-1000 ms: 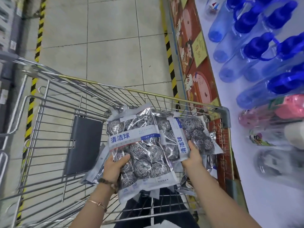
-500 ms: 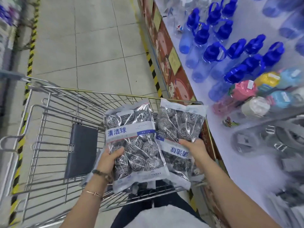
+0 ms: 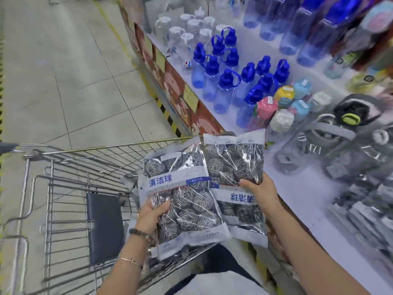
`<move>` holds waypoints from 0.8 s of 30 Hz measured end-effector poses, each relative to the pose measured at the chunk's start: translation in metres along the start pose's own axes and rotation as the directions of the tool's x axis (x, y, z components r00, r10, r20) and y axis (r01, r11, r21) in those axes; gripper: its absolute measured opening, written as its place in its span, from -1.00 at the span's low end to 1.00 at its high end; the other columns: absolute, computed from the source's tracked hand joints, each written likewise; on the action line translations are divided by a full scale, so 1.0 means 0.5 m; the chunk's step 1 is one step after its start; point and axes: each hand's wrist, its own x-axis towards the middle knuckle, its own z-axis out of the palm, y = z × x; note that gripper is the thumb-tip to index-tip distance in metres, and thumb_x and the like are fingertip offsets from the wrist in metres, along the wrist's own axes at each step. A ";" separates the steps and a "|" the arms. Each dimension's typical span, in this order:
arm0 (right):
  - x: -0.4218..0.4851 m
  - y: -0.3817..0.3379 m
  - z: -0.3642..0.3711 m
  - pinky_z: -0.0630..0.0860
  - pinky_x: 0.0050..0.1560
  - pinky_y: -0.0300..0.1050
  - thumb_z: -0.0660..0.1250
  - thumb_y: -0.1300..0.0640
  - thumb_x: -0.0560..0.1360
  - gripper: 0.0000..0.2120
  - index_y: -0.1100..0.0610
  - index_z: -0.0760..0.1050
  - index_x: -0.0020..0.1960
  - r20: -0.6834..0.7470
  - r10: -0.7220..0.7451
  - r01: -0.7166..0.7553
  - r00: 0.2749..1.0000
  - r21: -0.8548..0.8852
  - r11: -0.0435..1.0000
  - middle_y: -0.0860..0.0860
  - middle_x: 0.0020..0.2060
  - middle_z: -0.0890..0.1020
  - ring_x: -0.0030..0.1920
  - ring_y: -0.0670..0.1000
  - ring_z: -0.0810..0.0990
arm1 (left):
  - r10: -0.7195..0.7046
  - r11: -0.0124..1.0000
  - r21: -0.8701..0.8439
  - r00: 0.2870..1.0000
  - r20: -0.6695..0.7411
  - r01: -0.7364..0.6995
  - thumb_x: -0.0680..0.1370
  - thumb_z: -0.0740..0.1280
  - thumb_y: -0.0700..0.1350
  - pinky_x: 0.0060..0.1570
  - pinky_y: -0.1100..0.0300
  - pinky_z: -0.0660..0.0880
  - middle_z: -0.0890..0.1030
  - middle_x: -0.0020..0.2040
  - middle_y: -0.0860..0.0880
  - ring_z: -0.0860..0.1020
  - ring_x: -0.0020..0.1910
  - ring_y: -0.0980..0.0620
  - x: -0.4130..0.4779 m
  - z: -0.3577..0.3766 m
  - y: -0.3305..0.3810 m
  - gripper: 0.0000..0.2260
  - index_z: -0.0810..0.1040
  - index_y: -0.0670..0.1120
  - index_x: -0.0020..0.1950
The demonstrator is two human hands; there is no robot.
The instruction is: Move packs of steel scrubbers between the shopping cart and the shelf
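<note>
A: What are the two packs made of?

B: Both are flat pouches of crinkled, glossy clear plastic, each stuffed with round coils of silver steel wire. The left clear pack of steel scrubbers [image 3: 182, 201] has a white band with blue characters reading upright. The right clear pack of steel scrubbers [image 3: 234, 165] is turned so that its band reads upside down.

A: Where are they?

B: Both are held in the air. The left one is over the near right corner of the silver wire shopping cart [image 3: 70, 167]. The right one is above the cart's right rim, beside the edge of the white shelf [image 3: 304, 201]. Their inner edges overlap, with the left pack in front.

A: What is in the cart?

B: There is a dark grey flat panel [image 3: 104, 226] against the wire, and more plastic wrapping shows under the held packs.

A: And on the shelf?

B: Translucent blue plastic bottles with blue loop caps [image 3: 225, 81] stand in rows, with blurred grey goods nearer.

A: And the hands?

B: The left hand [image 3: 152, 216] grasps its pack at the left edge, thumb across the front. A beaded bracelet [image 3: 142, 233] is on that wrist. The right hand [image 3: 260, 194] clasps its pack at the right edge, thumb on the front.
</note>
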 end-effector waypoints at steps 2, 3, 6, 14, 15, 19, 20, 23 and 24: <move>-0.032 0.012 -0.006 0.58 -0.25 -0.06 0.45 0.15 0.43 -0.69 0.17 0.45 0.11 -0.059 -0.026 0.026 0.998 0.006 1.000 0.00 -0.12 0.61 -0.19 -0.03 0.60 | -0.009 1.000 -0.018 1.000 0.022 0.010 0.42 0.41 -0.03 0.37 -0.19 0.11 0.17 0.48 -0.06 0.15 0.44 -0.09 -0.007 -0.005 -0.004 -0.26 0.09 0.00 0.50; -0.048 0.018 -0.009 0.55 -0.29 -0.11 0.44 0.15 0.45 -0.73 0.16 0.44 0.08 -0.083 -0.035 0.036 0.996 0.011 0.999 -0.01 -0.15 0.60 -0.22 -0.04 0.58 | -0.005 1.000 -0.016 1.000 0.030 0.005 0.40 0.41 -0.01 0.37 -0.19 0.11 0.16 0.48 -0.06 0.15 0.44 -0.09 -0.011 -0.006 -0.005 -0.24 0.08 0.01 0.50; -0.099 0.035 -0.019 0.44 -0.45 -0.30 0.40 0.12 0.48 -0.82 0.09 0.38 -0.09 -0.145 -0.036 0.041 0.989 0.031 0.999 -0.05 -0.25 0.53 -0.30 -0.04 0.54 | 0.026 0.998 0.058 0.997 0.078 -0.031 0.39 0.42 0.03 0.37 -0.16 0.15 0.22 0.47 -0.09 0.21 0.42 -0.10 -0.023 -0.010 -0.010 -0.21 0.07 0.01 0.50; -0.223 0.091 -0.078 0.36 -0.60 -0.32 0.36 0.14 0.52 -0.76 0.11 0.34 -0.25 -0.334 0.111 -0.061 0.936 0.157 0.986 0.03 -0.41 0.50 -0.47 -0.02 0.51 | 0.003 0.987 0.155 0.983 0.183 -0.032 0.45 0.40 -0.16 0.32 -0.09 0.19 0.39 0.24 0.05 0.33 0.24 0.04 -0.045 0.031 -0.012 -0.41 0.25 -0.03 0.43; -0.239 0.104 -0.091 0.39 -0.59 -0.30 0.35 0.13 0.52 -0.78 0.13 0.36 -0.22 -0.359 0.146 -0.078 0.922 0.197 0.977 0.05 -0.41 0.52 -0.48 -0.02 0.52 | 0.011 0.983 0.178 0.982 0.188 -0.045 0.42 0.42 -0.14 0.32 -0.11 0.19 0.40 0.29 0.03 0.34 0.27 0.00 -0.044 0.043 -0.017 -0.41 0.28 -0.01 0.41; -0.306 0.162 -0.156 0.41 -0.57 -0.23 0.35 0.11 0.52 -0.84 0.18 0.42 -0.12 -0.441 0.245 -0.108 0.863 0.312 0.944 0.10 -0.37 0.55 -0.41 0.10 0.56 | -0.021 0.972 0.231 0.965 0.262 -0.041 0.35 0.48 -0.13 0.32 -0.09 0.23 0.43 0.32 -0.09 0.38 0.29 -0.10 -0.060 0.118 -0.025 -0.36 0.33 -0.10 0.38; -0.324 0.179 -0.174 0.42 -0.52 -0.19 0.35 0.10 0.52 -0.82 0.18 0.42 -0.12 -0.460 0.257 -0.111 0.850 0.322 0.940 0.12 -0.37 0.55 -0.39 0.12 0.56 | -0.033 0.972 0.233 0.958 0.285 -0.036 0.33 0.50 -0.11 0.32 -0.08 0.24 0.44 0.31 -0.07 0.39 0.27 -0.10 -0.064 0.138 -0.030 -0.35 0.35 -0.11 0.37; -0.382 0.231 -0.223 0.41 -0.30 0.01 0.36 0.06 0.51 -0.76 0.24 0.43 -0.11 -0.529 0.299 -0.109 0.794 0.361 0.926 0.24 -0.29 0.53 -0.30 0.14 0.53 | -0.061 0.958 0.283 0.928 0.369 -0.049 0.29 0.53 -0.01 0.33 -0.06 0.25 0.39 0.30 -0.01 0.38 0.28 -0.09 -0.093 0.205 -0.042 -0.27 0.32 -0.13 0.39; -0.402 0.248 -0.238 0.41 -0.26 0.04 0.36 0.06 0.51 -0.68 0.33 0.43 -0.01 -0.554 0.317 -0.106 0.770 0.378 0.919 0.30 -0.24 0.53 -0.29 0.15 0.52 | -0.063 0.953 0.297 0.914 0.401 -0.065 0.28 0.53 -0.02 0.29 0.00 0.28 0.44 0.29 -0.04 0.41 0.24 -0.08 -0.099 0.228 -0.051 -0.30 0.37 -0.15 0.35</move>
